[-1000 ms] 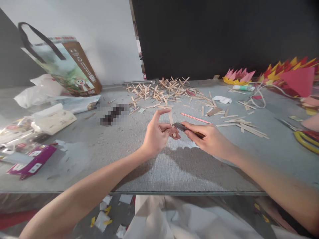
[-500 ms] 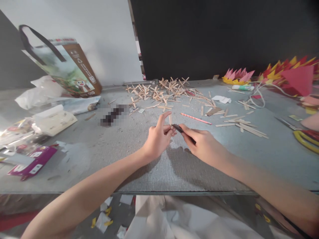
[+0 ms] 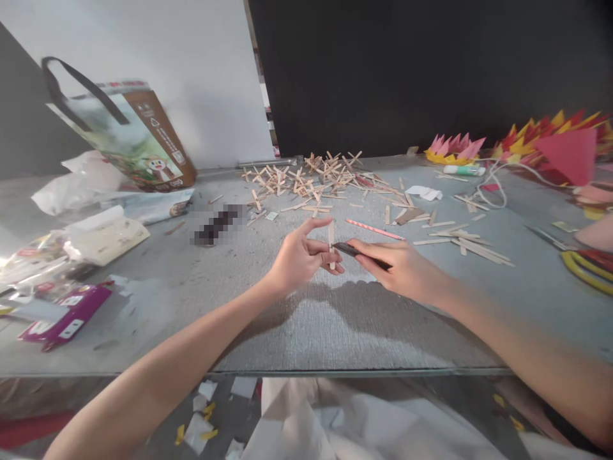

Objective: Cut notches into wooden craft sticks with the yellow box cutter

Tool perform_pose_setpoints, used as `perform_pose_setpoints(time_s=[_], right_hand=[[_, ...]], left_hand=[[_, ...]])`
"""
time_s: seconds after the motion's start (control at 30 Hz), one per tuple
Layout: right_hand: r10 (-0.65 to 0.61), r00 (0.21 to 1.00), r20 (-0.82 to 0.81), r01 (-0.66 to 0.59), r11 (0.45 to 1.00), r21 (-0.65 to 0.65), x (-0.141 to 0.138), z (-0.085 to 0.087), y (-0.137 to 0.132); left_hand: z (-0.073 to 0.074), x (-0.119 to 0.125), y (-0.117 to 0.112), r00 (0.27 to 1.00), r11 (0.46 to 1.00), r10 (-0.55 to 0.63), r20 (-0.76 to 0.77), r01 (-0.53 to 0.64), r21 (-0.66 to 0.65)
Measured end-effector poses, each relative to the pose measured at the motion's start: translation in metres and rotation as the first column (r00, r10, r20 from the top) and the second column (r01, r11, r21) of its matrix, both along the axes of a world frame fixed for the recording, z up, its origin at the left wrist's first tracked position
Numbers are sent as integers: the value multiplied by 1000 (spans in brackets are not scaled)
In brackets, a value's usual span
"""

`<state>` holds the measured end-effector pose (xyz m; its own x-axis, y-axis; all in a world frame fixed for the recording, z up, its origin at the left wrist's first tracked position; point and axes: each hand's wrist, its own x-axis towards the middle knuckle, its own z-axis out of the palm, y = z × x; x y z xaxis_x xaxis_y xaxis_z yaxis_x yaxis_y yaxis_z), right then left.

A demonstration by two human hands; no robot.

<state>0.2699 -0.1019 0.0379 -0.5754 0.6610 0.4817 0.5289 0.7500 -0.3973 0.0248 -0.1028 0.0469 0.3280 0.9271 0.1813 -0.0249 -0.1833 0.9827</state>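
My left hand (image 3: 301, 255) pinches a short wooden craft stick (image 3: 331, 237) upright between thumb and fingers, index finger stretched out above it. My right hand (image 3: 400, 268) is closed round a dark, flat tool (image 3: 352, 250) whose tip points left and meets the stick. Both hands hover just above the grey table (image 3: 306, 326), near its middle. A heap of glued wooden stick crosses (image 3: 306, 176) lies behind the hands. A pink pencil (image 3: 376, 229) lies just past my right hand.
Loose sticks (image 3: 464, 246) lie to the right, with a white cable (image 3: 493, 185), a glue tube (image 3: 462, 170) and coloured paper spikes (image 3: 550, 140). Left are a printed bag (image 3: 129, 137), plastic wrappers (image 3: 86, 179) and a purple box (image 3: 69, 313). Yellow-handled scissors (image 3: 587, 265) sit far right.
My hands dipped toward the table, then rose a little again. The stick stays in my left fingers and the tool tip stays at it.
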Motion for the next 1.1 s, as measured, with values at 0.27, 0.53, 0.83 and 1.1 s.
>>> perform_pose_setpoints(time_s=[0.27, 0.53, 0.83, 1.1], right_hand=[[-12, 998, -55, 19, 991, 130, 0, 5, -4], [-11, 1000, -29, 20, 951, 308, -10, -11, -3], [40, 995, -87, -19, 973, 230, -16, -19, 2], [-84, 995, -56, 86, 996, 32, -22, -17, -3]], left_hand=[[-2, 5, -3, 999, 1000, -14, 44, 14, 7], [-16, 17, -12, 1000, 997, 9, 18, -10, 74], [-22, 18, -12, 994, 992, 69, -90, -58, 112], [-24, 18, -13, 984, 985, 77, -158, -51, 162]])
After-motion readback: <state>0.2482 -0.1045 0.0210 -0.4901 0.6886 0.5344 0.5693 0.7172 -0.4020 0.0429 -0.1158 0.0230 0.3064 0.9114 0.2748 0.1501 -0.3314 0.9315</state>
